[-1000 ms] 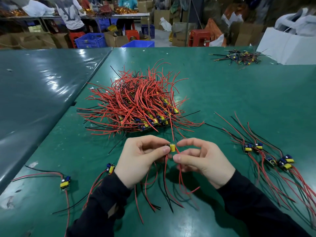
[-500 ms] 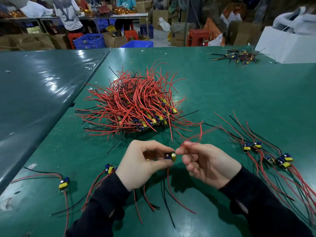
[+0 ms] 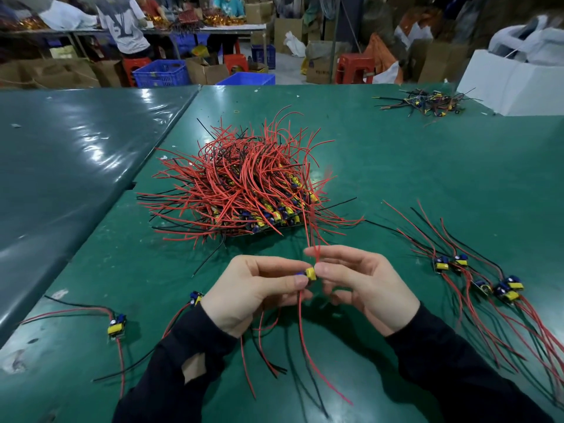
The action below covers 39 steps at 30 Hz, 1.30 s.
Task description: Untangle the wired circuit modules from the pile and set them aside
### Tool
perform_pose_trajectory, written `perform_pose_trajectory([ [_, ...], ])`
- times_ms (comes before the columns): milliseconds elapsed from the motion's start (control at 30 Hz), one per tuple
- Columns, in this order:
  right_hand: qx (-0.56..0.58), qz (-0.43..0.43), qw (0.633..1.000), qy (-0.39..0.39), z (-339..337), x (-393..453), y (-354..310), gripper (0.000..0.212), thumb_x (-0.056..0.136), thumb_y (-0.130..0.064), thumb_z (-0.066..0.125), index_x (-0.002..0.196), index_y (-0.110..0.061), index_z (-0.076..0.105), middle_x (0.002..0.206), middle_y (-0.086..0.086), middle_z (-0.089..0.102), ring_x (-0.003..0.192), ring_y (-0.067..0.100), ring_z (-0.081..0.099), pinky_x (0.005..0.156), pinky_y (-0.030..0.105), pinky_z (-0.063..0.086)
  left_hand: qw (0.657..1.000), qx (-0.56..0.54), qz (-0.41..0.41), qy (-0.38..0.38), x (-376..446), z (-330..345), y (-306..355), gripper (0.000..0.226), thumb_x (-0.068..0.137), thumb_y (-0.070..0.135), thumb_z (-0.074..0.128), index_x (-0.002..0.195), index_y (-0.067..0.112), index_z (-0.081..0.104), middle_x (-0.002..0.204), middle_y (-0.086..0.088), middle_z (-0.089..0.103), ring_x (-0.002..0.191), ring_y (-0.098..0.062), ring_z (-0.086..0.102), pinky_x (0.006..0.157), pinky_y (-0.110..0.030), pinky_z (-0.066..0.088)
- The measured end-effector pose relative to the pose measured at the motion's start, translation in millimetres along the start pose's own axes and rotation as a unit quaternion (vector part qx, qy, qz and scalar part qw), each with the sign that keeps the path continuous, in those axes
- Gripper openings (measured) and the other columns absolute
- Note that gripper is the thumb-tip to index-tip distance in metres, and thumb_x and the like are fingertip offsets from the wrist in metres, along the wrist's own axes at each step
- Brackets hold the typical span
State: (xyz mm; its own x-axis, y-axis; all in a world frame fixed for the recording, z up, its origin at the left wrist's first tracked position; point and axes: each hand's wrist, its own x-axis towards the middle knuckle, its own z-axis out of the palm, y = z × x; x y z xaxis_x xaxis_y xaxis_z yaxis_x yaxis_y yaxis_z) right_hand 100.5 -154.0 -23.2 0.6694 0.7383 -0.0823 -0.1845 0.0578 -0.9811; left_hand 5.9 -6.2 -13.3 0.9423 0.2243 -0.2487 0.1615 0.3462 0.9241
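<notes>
At the far left of the green desk (image 3: 427,178) we see one loose module (image 3: 117,325) lying flat, its red and black wires trailing away to the left and down toward us. A second loose module (image 3: 195,298) lies just beside our left sleeve (image 3: 189,355). Our left hand (image 3: 250,296) curls its thumb and forefinger round the held module (image 3: 309,273), a small yellow and blue part raised above the desk, with several red and black wires hanging below it. Behind our hands sits the pile (image 3: 244,190), a dense tangle of red wires with yellow and blue parts along its near edge. Our right hand (image 3: 366,288) touches the held module with the thumb and pinches red wires (image 3: 309,221) that rise toward the pile. To the right lies a set-aside group (image 3: 479,279) of modules, wires fanned out. Far back right lies a smaller heap (image 3: 424,102) beside a white box (image 3: 512,83).
</notes>
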Motion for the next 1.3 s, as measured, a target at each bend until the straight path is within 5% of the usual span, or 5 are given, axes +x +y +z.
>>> perform_pose_trajectory([
  [667,-0.040,-0.065,0.995,0.064,-4.3,0.3,-4.1,0.011,0.059,-0.013,0.077,0.070,-0.014,0.077,0.064,0.005,0.070,0.053,0.010,0.058,0.054,0.017,0.048,0.978,0.114,0.164,0.057,-0.9,3.2,-0.7,0.047,0.068,-0.017,0.071,0.104,0.011,0.062,0.088,-0.009,0.073,0.059,-0.014,0.059,0.061,-0.024,0.053],
  [733,-0.025,-0.078,0.993,0.084,-6.7,1.2,-6.3,0.015,0.055,-0.019,0.076,0.069,-0.012,0.076,0.063,0.006,0.068,0.052,0.011,0.057,0.052,0.018,0.048,0.944,0.174,0.249,0.128,-2.2,6.1,-0.6,0.042,0.066,-0.011,0.078,0.097,0.014,0.065,0.090,-0.004,0.071,0.063,-0.013,0.059,0.062,-0.028,0.051],
  [900,0.051,-0.114,0.971,0.203,-8.2,7.4,-4.2,0.010,0.072,-0.001,0.071,0.071,-0.010,0.068,0.060,0.003,0.067,0.049,0.011,0.060,0.049,0.018,0.050,0.704,0.360,0.574,0.213,-13.5,11.6,-0.6,0.008,0.079,0.012,0.074,0.075,0.010,0.067,0.076,0.003,0.065,0.071,-0.016,0.061,0.069,-0.025,0.046],
  [1100,0.099,-0.124,0.967,0.199,5.8,0.1,2.4,0.008,0.065,-0.007,0.076,0.067,-0.012,0.070,0.064,0.003,0.069,0.054,0.013,0.064,0.051,0.020,0.052,0.930,0.254,0.227,0.139,-9.7,35.7,-25.3,0.028,0.075,0.049,0.073,0.083,0.023,0.077,0.074,-0.003,0.074,0.073,-0.028,0.071,0.065,-0.039,0.058],
  [1300,0.051,-0.118,0.978,0.162,18.3,-7.5,10.7,0.021,0.061,-0.010,0.074,0.077,-0.002,0.064,0.064,0.006,0.068,0.052,0.012,0.061,0.052,0.018,0.050,0.955,0.055,0.232,0.175,-0.1,28.4,-21.6,0.018,0.062,0.029,0.072,0.072,0.015,0.078,0.080,-0.003,0.075,0.074,-0.010,0.067,0.066,-0.024,0.055],
])
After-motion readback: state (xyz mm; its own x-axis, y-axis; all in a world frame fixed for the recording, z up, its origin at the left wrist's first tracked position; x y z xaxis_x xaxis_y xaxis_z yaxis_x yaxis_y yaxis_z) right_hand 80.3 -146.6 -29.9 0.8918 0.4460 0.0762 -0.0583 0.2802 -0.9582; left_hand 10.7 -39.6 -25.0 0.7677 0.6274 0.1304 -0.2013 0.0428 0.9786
